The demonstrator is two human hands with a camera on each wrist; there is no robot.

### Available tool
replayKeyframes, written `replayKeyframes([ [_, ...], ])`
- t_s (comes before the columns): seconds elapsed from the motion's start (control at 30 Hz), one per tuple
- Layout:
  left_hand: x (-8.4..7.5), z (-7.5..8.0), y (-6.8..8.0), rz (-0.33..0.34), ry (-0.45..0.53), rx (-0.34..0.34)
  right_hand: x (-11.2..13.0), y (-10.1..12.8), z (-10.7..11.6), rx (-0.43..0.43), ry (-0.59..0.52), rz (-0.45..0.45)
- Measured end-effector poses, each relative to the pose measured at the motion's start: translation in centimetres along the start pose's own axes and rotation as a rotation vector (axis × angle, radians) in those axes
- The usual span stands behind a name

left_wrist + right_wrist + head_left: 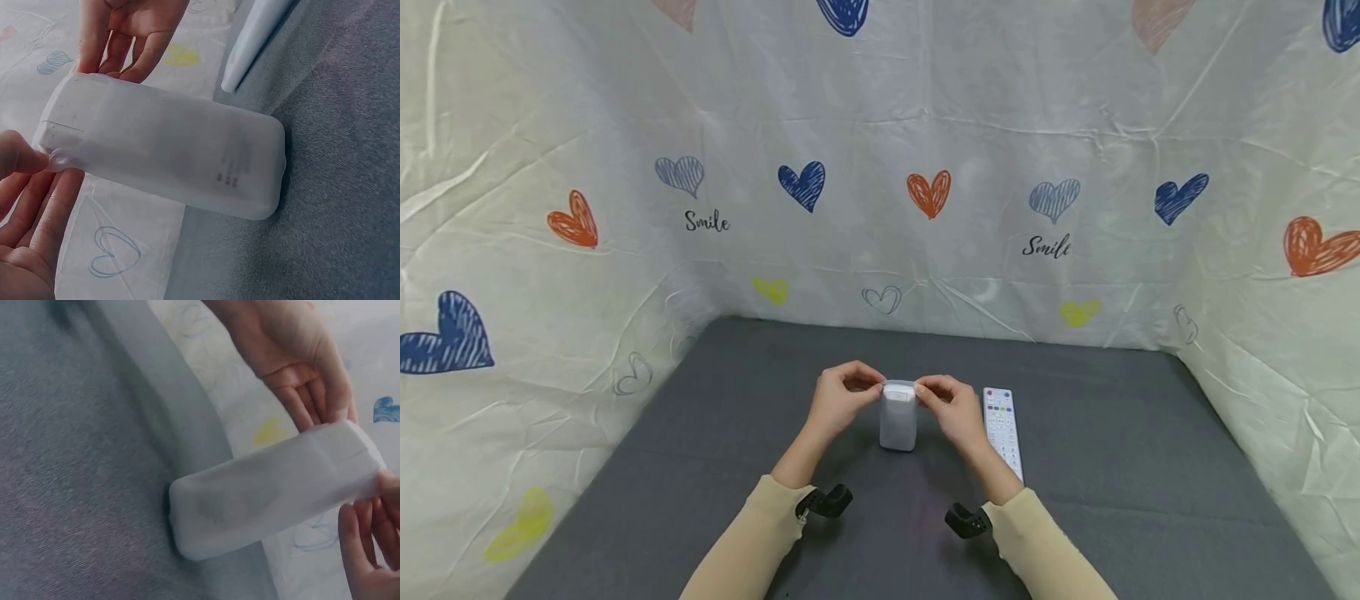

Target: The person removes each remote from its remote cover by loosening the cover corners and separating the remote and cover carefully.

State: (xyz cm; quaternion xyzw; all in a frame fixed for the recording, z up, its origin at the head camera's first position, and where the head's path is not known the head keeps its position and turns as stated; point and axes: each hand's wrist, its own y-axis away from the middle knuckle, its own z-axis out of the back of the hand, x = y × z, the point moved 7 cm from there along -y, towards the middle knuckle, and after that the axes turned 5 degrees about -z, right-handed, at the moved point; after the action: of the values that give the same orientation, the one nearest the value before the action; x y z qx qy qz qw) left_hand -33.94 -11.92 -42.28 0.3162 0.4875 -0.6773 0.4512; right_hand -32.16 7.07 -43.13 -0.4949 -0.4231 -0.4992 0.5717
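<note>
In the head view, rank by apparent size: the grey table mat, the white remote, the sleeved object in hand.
1. grey table mat, far the largest.
2. and 3. white remote and sleeved object: too alike to rank; the remote looks longer, the sleeved object wider.

Both hands fwd, fingertips pinching: left (842, 396), right (951, 404); sleeved forearms converge.

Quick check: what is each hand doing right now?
Left hand: pinches the top edge of the translucent sleeve on the white device.
Right hand: pinches the same sleeve's top edge from the other side.
</note>
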Motion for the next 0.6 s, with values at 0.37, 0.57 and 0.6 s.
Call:
replayKeyframes([
  [0.37,-0.1,0.2,1.1,0.040,0.052,0.037,-0.9,0.5,-0.5,0.095,-0.043,-0.047],
  [0.57,-0.1,0.1,1.1,0.070,0.074,0.062,-1.2,0.6,-0.5,0.112,-0.105,-0.118],
  [0.6,-0.1,0.1,1.1,0.082,0.081,0.065,-1.3,0.6,-0.6,0.113,-0.111,-0.127],
])
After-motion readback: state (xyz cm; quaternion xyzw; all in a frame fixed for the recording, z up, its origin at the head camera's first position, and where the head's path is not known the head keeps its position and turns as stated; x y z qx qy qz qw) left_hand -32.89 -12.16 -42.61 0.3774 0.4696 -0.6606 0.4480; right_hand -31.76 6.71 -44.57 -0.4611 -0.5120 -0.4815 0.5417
